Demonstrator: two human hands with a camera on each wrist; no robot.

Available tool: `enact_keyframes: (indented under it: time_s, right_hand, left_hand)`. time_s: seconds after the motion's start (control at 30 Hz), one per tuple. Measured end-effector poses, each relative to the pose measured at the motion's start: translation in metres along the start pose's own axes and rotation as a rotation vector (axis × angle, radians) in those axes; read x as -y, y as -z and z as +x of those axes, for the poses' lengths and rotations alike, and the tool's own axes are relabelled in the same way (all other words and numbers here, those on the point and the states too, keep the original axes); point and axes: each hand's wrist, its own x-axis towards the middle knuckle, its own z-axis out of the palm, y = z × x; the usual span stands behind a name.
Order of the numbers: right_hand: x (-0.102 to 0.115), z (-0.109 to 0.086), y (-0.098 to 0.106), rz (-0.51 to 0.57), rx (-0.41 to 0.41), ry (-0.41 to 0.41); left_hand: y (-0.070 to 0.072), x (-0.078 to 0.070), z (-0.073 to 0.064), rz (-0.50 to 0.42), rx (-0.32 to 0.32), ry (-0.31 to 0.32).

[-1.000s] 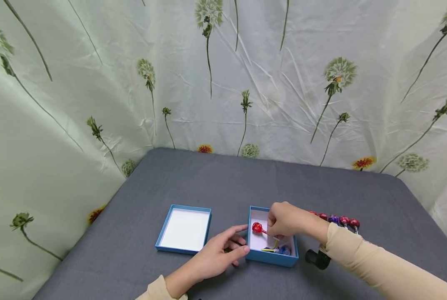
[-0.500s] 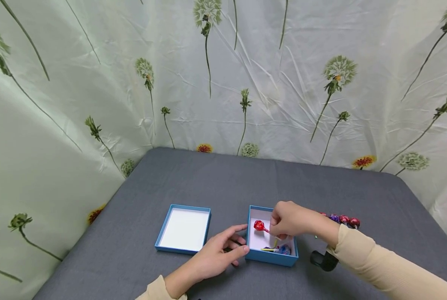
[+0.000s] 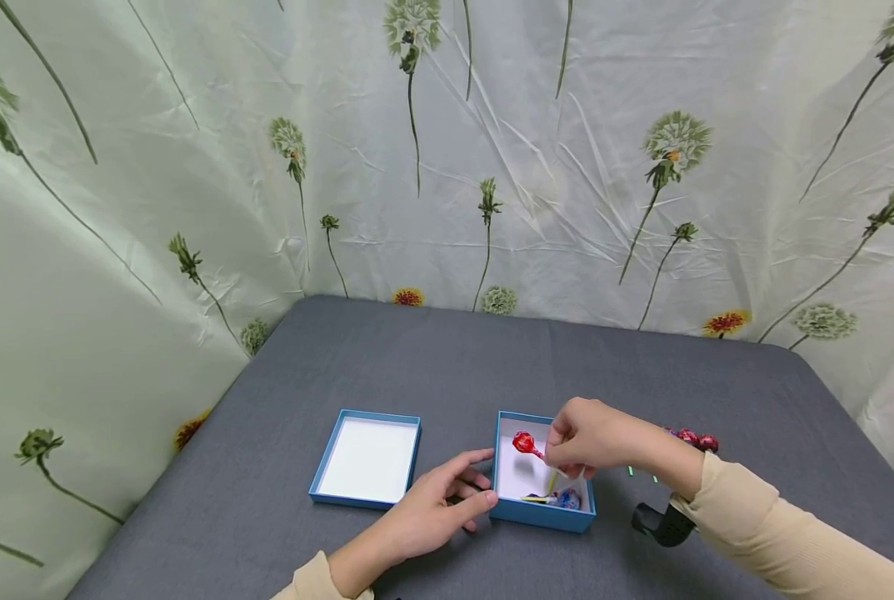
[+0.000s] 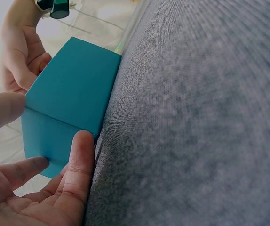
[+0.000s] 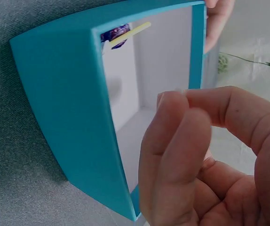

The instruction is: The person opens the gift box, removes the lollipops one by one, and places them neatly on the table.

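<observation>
A blue box (image 3: 542, 515) with a white inside stands uncovered on the grey table. Over it my right hand (image 3: 600, 435) pinches a lollipop (image 3: 524, 442) in a shiny red wrapper by its stick; the head points left above the box floor. In the right wrist view the fingertips (image 5: 198, 127) press together and the lollipop is hidden. Lollipops in blue wrappers (image 3: 566, 498) with yellow sticks lie along the box's near side. My left hand (image 3: 439, 507) rests its thumb and fingers against the box's left wall, around a corner in the left wrist view.
A shallow blue lid (image 3: 366, 458), white inside, lies left of the box. More wrapped lollipops (image 3: 688, 436) lie in a row to the right, partly behind the right forearm. A black wrist camera (image 3: 667, 527) sits under the right wrist. A floral curtain (image 3: 447, 150) hangs behind the table.
My right hand has moved slightly right and up, and the red lollipop has shifted right with it. My left hand, the box and the lid have stayed where they were.
</observation>
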Motion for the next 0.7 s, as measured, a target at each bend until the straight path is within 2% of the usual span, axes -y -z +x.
enact_keyframes:
  time_s: [0.3,0.7]
  right_hand:
    - [-0.002,-0.010,0.010,0.064,-0.016,0.017]
    - [-0.017,-0.028,0.018,0.130,-0.056,-0.011]
  left_hand:
    - [0.000,-0.001,0.000,0.008,-0.005,-0.010]
    - [0.000,-0.002,0.000,0.008,-0.001,-0.008]
